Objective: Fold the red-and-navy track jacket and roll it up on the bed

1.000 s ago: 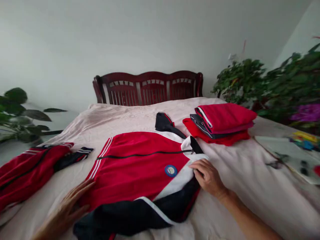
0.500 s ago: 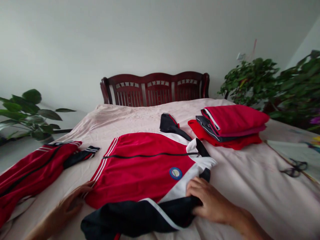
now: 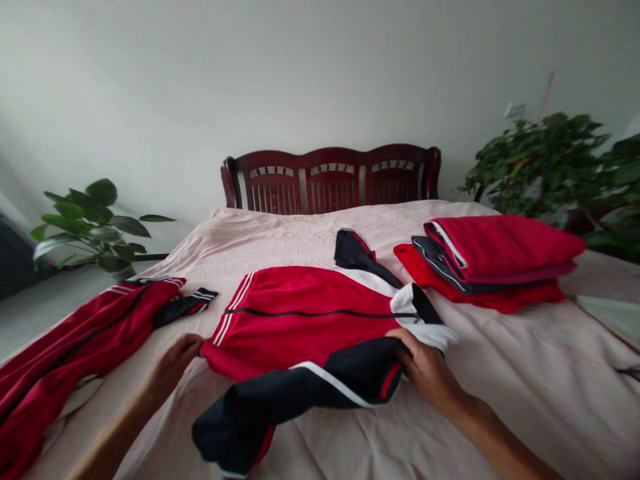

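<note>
A red tracksuit jacket [image 3: 300,293] with a black zip, white shoulders and dark sleeves lies across the bed, its collar to the right. My left hand [image 3: 181,353] pinches the near corner of its striped hem. At the near shoulder, my right hand [image 3: 425,363] grips the jacket, lifting that edge a little off the sheet. The near dark sleeve [image 3: 280,393] hangs folded over the front, covering most of the round chest badge. Beyond the jacket, the other dark sleeve [image 3: 353,250] is spread toward the headboard.
A second red jacket [image 3: 95,333] lies at the left bed edge. Folded red and dark clothes [image 3: 505,250] are stacked on the right. The pale sheet [image 3: 500,387] covers the bed, with a dark wooden headboard [image 3: 330,177] behind. Leafy plants [image 3: 545,160] stand on both sides.
My left hand has closed on the hem corner and raised it. My right hand has lifted the near shoulder, and the sleeve has swung up over the badge. The view has turned slightly left.
</note>
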The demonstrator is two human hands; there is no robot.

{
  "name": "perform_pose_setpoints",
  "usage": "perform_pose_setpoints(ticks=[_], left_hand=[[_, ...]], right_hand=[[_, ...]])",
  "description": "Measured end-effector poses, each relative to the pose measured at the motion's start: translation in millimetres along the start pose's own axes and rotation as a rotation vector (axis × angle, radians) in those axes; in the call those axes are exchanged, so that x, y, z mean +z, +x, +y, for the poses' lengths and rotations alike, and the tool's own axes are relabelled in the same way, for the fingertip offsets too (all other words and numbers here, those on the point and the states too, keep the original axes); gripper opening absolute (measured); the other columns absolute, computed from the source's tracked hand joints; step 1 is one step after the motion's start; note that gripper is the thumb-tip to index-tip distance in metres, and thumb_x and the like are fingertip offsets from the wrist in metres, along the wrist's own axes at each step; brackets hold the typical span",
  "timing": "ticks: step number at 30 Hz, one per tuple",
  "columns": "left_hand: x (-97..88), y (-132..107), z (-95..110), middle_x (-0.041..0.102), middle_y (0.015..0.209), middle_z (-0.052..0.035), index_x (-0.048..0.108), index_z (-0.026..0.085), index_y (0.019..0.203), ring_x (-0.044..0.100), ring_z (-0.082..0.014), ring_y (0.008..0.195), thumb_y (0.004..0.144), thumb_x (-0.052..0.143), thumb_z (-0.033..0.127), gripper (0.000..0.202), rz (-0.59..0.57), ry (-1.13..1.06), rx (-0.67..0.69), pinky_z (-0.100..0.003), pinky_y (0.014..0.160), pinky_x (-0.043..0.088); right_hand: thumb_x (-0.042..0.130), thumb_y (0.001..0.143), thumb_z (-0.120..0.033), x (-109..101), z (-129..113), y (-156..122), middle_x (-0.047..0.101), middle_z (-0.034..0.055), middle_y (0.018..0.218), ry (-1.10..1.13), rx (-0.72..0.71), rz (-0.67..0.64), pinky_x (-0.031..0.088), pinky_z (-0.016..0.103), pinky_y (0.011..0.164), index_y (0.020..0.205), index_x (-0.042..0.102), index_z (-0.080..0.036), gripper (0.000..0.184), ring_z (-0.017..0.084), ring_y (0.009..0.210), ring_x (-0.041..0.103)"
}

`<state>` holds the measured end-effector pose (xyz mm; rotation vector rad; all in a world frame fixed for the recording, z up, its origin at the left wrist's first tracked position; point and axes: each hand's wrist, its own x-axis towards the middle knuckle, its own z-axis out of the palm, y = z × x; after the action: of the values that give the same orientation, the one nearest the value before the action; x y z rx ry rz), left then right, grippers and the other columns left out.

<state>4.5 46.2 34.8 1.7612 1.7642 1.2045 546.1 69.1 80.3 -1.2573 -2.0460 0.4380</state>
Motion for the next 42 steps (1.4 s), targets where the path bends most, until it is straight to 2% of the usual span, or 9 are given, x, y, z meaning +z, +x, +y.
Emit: perform_pose_setpoints(ticks=[3, 7, 10, 15, 19, 22, 31, 36, 42], left_hand=[[9.8, 31.1, 10.7, 0.062, 0.068, -0.0007, 0.062, 0.020, 0.082, 0.059, -0.0172, 0.063, 0.082, 0.052, 0.061, 0.042, 0.087, 0.041, 0.003, -0.029, 0.061, 0.052], [28.8, 64.9, 15.5, 0.066, 0.074, -0.0022, 0.063, 0.021, 0.084, 0.061, -0.0182, 0.069, 0.079, 0.052, 0.051, 0.033, 0.204, 0.132, -0.085, -0.027, 0.062, 0.048], [43.5, 76.2, 14.0, 0.068, 0.072, -0.0023, 0.066, 0.022, 0.083, 0.063, -0.0195, 0.069, 0.076, 0.056, 0.047, 0.029, 0.214, 0.176, -0.147, -0.027, 0.062, 0.046], [52.3, 70.6, 13.6, 0.071, 0.076, -0.0026, 0.068, 0.021, 0.101, 0.065, -0.0194, 0.068, 0.078, 0.056, 0.053, 0.041, 0.221, 0.188, -0.215, -0.027, 0.060, 0.045], [47.4, 62.1, 16.4, 0.066, 0.068, 0.0017, 0.061, 0.017, 0.121, 0.060, -0.0159, 0.059, 0.076, 0.060, 0.060, 0.062, 0.223, 0.069, -0.200, -0.024, 0.054, 0.044], [43.2, 59.8, 18.8, 0.062, 0.064, 0.0034, 0.059, 0.015, 0.124, 0.055, -0.0138, 0.053, 0.081, 0.054, 0.061, 0.063, 0.244, 0.018, -0.166, -0.022, 0.049, 0.040], [44.6, 54.5, 38.1, 0.074, 0.103, -0.0107, 0.063, 0.023, 0.124, 0.070, -0.0276, 0.090, 0.095, 0.038, 0.048, 0.045, 0.083, 0.632, -0.224, -0.034, 0.070, 0.049], [50.7, 46.7, 51.4, 0.065, 0.127, -0.0128, 0.063, 0.021, 0.126, 0.062, -0.0292, 0.117, 0.098, 0.033, 0.044, 0.047, 0.210, 0.697, 0.058, -0.042, 0.098, 0.047], [89.7, 40.5, 47.4, 0.055, 0.146, -0.0053, 0.053, 0.029, 0.142, 0.046, -0.0262, 0.138, 0.095, 0.045, 0.045, 0.050, -0.174, 0.659, 0.517, -0.045, 0.117, 0.031]], right_hand=[[0.041, 0.093, -0.032, 2.6, 10.9, 26.1, 0.075, 0.0066, 0.095, -0.026, 0.017, 0.121, 0.053, 0.032, 0.076, 0.115, 0.063, -0.023, 0.033, 0.023, 0.089, 0.070], [0.040, 0.093, -0.030, 10.4, 30.8, 54.2, 0.076, 0.0067, 0.098, -0.127, 0.112, 0.174, 0.051, 0.033, 0.077, 0.118, 0.063, -0.025, 0.035, 0.024, 0.092, 0.071], [0.042, 0.091, -0.027, 19.7, 48.1, 63.6, 0.076, 0.0069, 0.098, -0.235, 0.222, 0.093, 0.050, 0.032, 0.074, 0.113, 0.066, -0.026, 0.032, 0.026, 0.092, 0.072], [0.042, 0.092, -0.032, 28.9, 65.9, 64.5, 0.077, 0.0082, 0.099, -0.207, 0.290, -0.022, 0.049, 0.032, 0.078, 0.110, 0.067, -0.024, 0.033, 0.027, 0.098, 0.071], [0.042, 0.091, -0.037, 18.3, 63.5, 64.5, 0.076, 0.0070, 0.096, -0.056, 0.252, -0.048, 0.050, 0.035, 0.083, 0.102, 0.070, -0.022, 0.034, 0.027, 0.097, 0.070], [0.044, 0.092, -0.043, 6.8, 59.0, 63.1, 0.076, 0.0056, 0.089, 0.054, 0.240, -0.163, 0.050, 0.036, 0.081, 0.092, 0.071, -0.021, 0.035, 0.027, 0.092, 0.070], [0.046, 0.094, -0.042, 16.2, 55.0, 54.9, 0.075, 0.0081, 0.085, -0.395, 0.312, -0.154, 0.039, 0.030, 0.063, 0.095, 0.067, -0.024, 0.028, 0.026, 0.082, 0.071], [0.041, 0.096, -0.052, 6.8, 56.6, 54.3, 0.076, 0.0054, 0.097, -0.162, 0.332, -0.195, 0.047, 0.032, 0.073, 0.097, 0.070, -0.027, 0.038, 0.025, 0.093, 0.071], [0.038, 0.095, -0.058, 4.1, 69.4, 52.3, 0.068, 0.0091, 0.128, 0.159, 0.438, -0.092, 0.041, 0.043, 0.107, 0.116, 0.068, -0.023, 0.051, 0.026, 0.125, 0.058]])
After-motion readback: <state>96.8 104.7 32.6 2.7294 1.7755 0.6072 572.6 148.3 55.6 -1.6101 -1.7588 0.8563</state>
